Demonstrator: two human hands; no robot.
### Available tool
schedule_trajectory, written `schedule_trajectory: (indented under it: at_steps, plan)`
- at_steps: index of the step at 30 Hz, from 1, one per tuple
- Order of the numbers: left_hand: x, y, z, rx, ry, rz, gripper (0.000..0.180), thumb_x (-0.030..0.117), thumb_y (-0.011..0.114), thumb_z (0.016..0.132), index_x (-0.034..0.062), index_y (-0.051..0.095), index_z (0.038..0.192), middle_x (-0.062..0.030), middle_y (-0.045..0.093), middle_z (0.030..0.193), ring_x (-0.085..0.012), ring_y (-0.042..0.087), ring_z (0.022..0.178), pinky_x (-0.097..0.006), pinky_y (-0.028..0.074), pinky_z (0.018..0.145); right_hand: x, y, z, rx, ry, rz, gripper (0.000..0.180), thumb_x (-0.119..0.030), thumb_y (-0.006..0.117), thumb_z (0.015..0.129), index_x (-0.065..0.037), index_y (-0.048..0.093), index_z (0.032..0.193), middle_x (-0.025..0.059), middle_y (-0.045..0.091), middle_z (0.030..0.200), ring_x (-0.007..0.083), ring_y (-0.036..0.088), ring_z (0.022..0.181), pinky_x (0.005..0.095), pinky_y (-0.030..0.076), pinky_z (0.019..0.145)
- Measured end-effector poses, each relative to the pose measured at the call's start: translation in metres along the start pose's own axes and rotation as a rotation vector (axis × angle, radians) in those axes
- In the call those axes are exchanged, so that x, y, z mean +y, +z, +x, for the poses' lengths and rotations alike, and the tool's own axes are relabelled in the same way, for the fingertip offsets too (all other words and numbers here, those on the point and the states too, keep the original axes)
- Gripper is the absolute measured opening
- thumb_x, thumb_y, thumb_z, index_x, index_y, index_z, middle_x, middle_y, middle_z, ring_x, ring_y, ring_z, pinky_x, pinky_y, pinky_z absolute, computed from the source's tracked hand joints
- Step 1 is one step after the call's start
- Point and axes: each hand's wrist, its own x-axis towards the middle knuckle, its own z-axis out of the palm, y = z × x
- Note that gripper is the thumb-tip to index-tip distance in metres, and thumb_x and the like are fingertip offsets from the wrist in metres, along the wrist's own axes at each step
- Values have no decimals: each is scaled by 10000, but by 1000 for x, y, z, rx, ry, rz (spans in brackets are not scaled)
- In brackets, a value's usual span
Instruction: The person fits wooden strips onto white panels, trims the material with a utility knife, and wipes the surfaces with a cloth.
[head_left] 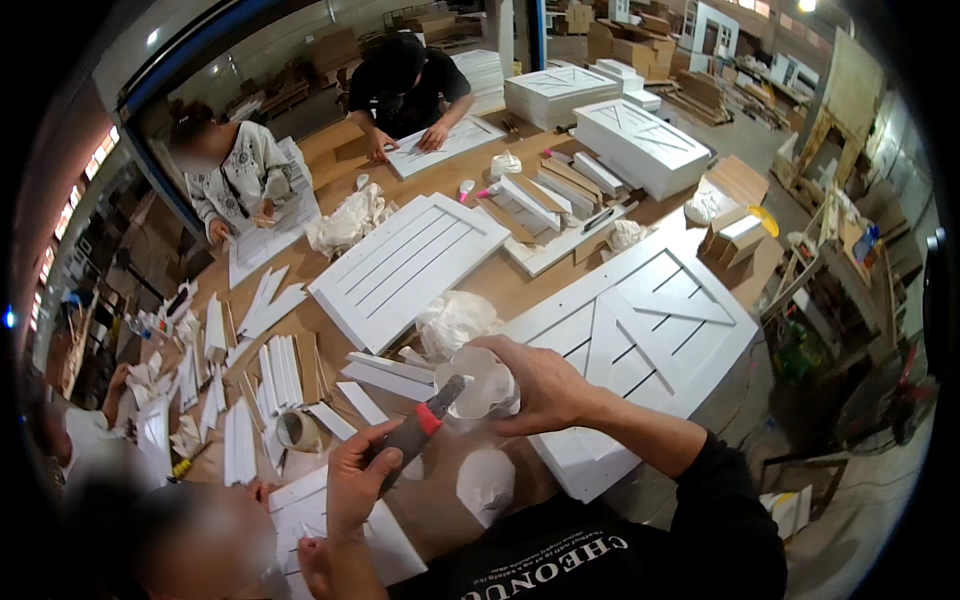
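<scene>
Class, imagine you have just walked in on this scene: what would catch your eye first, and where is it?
Front and centre, the left hand holds a grey tool with a red band, its tip at a white plastic cup gripped by the right hand. Behind them, white slatted panels cover the brown worktable, where other people work at the far side.

I see L hand gripping a grey utility knife w/ red button, tip touching a clear plastic cup that R hand holds. White panelled door lies under R forearm on brown worktable. White trim strips to my left; tape roll near them.
</scene>
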Motion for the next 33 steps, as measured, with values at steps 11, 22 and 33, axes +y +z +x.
schedule_trajectory:
  at_steps: [11,22,33]
  plan:
    - [18,14,-4,21,-67,107,390,189,677,810,0,593,1140,-24,626,885,-55,536,677,-187,432,564,18,-13,-13,12,31,-45,743,-321,739,626,-73,395,1236,168,597,1046,360,602,903,422,484,741]
    - [15,16,-10,51,-110,123,385,194,695,794,1,613,1117,-11,618,864,-48,517,669,-183,403,584,18,-29,-19,40,66,-118,760,-310,753,608,-85,393,1238,172,590,1061,362,598,925,436,482,761]
    - [-20,1,-18,130,-59,-140,432,202,689,792,-7,569,1150,-87,611,870,-129,578,644,-228,486,480,23,-21,6,20,68,71,804,-294,809,586,-58,416,1246,158,608,1042,300,611,951,355,476,829]
